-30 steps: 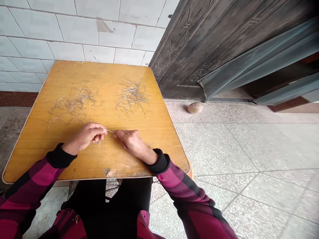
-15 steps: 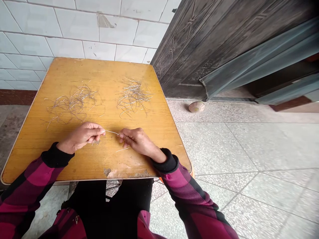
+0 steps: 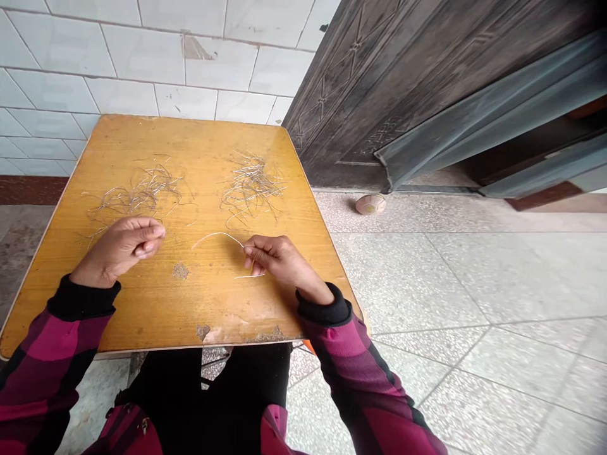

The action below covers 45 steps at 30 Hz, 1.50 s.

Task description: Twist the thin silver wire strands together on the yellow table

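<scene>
In the head-worn view, on a yellow wooden tabletop (image 3: 213, 303), the right hand (image 3: 279, 262) pinches a thin curved pale strand (image 3: 218, 239) while the curled left hand (image 3: 118, 249) stands well apart, holding nothing that shows, below one tangled heap of strands (image 3: 135, 196) and another (image 3: 251, 189).

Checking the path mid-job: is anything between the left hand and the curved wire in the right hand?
Nothing visible: only bare tabletop separates the left hand from the curved wire, which the right hand holds.
</scene>
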Available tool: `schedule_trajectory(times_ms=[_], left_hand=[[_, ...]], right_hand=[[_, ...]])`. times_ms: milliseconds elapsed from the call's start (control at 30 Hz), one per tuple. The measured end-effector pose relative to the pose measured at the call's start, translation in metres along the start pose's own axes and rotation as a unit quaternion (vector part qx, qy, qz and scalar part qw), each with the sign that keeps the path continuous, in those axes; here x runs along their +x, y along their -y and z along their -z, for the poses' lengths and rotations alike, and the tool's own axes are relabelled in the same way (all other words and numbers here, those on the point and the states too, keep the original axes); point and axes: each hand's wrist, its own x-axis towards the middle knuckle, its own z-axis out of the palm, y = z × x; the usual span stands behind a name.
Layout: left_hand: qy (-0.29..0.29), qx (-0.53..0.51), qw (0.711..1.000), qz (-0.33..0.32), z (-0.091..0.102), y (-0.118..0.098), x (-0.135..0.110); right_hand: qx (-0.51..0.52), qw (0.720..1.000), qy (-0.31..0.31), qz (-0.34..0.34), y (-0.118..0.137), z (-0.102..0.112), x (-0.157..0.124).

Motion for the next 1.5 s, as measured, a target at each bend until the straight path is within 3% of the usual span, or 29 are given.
schedule_trajectory(times_ms=[100,167,267,433,567,700,967,1100,1200,1367,1500], left_hand=[[-0.067,0.062,0.992,-0.084,-0.005,0.004,0.002],[-0.050,0.122,0.987,-0.089,-0.013,0.010,0.004],[0.025,0.156,0.986,-0.045,-0.024,0.022,0.008],[0.134,0.085,0.986,0.051,-0.029,0.035,0.014],[0.158,0.011,0.977,0.144,-0.030,0.038,0.014],[0.160,-0.050,0.969,0.184,-0.033,0.038,0.015],[0.119,-0.229,0.940,0.221,-0.040,0.047,0.024],[0.076,-0.260,0.938,0.216,-0.043,0.045,0.023],[0.035,-0.264,0.940,0.212,-0.046,0.042,0.022],[-0.017,-0.259,0.944,0.206,-0.047,0.040,0.023],[-0.025,-0.251,0.941,0.225,-0.045,0.036,0.025]], right_hand=[[-0.010,1.000,0.026,0.009,0.002,-0.006,0.000],[-0.016,0.999,0.047,0.014,0.003,-0.012,0.000],[-0.017,0.996,0.082,0.029,0.004,-0.019,0.001],[-0.020,0.991,0.125,0.041,0.004,-0.025,0.002],[-0.001,0.992,0.113,0.052,0.001,-0.027,0.001],[-0.003,0.993,0.101,0.065,0.000,-0.028,0.001],[0.046,0.994,0.072,0.071,-0.001,-0.036,-0.001],[0.058,0.993,0.056,0.091,-0.004,-0.043,-0.001],[0.117,0.989,0.062,0.067,-0.006,-0.053,-0.001],[0.263,0.963,0.065,0.011,-0.007,-0.077,-0.001],[0.344,0.935,0.085,-0.015,-0.008,-0.089,-0.001]])
